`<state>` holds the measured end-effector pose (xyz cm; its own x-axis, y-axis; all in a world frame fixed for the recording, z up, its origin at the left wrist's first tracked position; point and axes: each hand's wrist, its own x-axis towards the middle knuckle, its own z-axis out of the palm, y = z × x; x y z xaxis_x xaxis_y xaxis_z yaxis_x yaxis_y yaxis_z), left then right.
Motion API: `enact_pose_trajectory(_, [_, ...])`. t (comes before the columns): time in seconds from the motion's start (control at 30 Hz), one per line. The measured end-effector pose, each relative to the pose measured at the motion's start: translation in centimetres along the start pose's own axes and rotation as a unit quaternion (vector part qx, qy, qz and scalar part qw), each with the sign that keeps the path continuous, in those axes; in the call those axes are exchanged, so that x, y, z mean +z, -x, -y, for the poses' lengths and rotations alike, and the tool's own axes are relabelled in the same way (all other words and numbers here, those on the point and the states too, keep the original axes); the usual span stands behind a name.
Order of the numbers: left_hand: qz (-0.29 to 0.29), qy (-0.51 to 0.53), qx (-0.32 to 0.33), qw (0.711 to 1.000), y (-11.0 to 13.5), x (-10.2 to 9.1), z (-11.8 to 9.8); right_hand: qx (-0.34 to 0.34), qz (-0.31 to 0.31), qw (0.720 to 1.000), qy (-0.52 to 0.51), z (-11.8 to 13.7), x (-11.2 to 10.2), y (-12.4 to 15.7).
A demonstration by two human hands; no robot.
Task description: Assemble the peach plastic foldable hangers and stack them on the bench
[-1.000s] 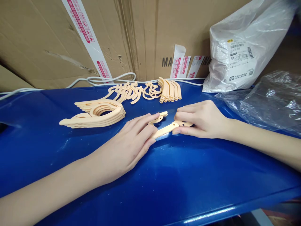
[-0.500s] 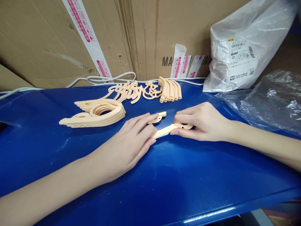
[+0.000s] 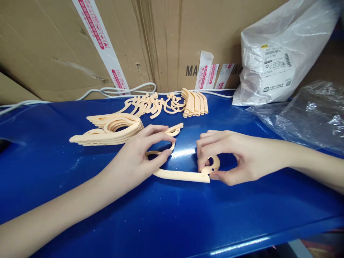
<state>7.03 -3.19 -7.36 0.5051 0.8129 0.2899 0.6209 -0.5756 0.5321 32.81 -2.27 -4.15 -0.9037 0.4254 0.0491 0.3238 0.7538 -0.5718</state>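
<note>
Here, midway across the glossy blue desk point(image 3: 174, 222), the left hand point(image 3: 143, 150) pinches a smooth cream frame point(image 3: 182, 175), curved then straight, that meets a holed curl point(image 3: 216, 164) gripped by the right hand point(image 3: 239, 156), while a bulging plastic bag point(image 3: 255, 70), labelled "789", stands by the back edge before cardboard point(image 3: 166, 43) printed "MA".

Bright glare on blue tabletop point(image 3: 174, 215)

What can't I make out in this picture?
All in the head view:
Cream frame: partly hidden by the left hand.
White bag: its wall hides any contents.
Label: fine print too small.
Carton lettering: partly covered by tape strips.
Dark object: cut off by the left edge.
</note>
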Motion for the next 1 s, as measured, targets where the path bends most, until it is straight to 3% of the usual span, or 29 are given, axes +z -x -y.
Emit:
enact_pose_trajectory(0.2, [-0.016, -0.033, 0.012, 0.999, -0.1, 0.1, 0.3, -0.023, -0.004, 0.999, 0.045, -0.3, -0.3, 0.1])
enact_pose_trajectory(0.5, [-0.004, -0.124, 0.066, 0.99, 0.2, -0.2, 0.2, -0.005, 0.015, 0.999, 0.046, -0.4, -0.5, 0.1])
enact_pose_trajectory(0.8, [-0.042, -0.162, 0.087, 0.982, 0.2, 0.2, -0.1, -0.02, -0.049, 0.995, 0.082, 0.7, 2.0, -0.3])
enact_pose_trajectory(1.0, [-0.036, -0.18, 0.082, 0.979, 0.0, 0.3, -0.4, -0.046, -0.071, 0.995, 0.055, 1.3, 3.2, -0.3])
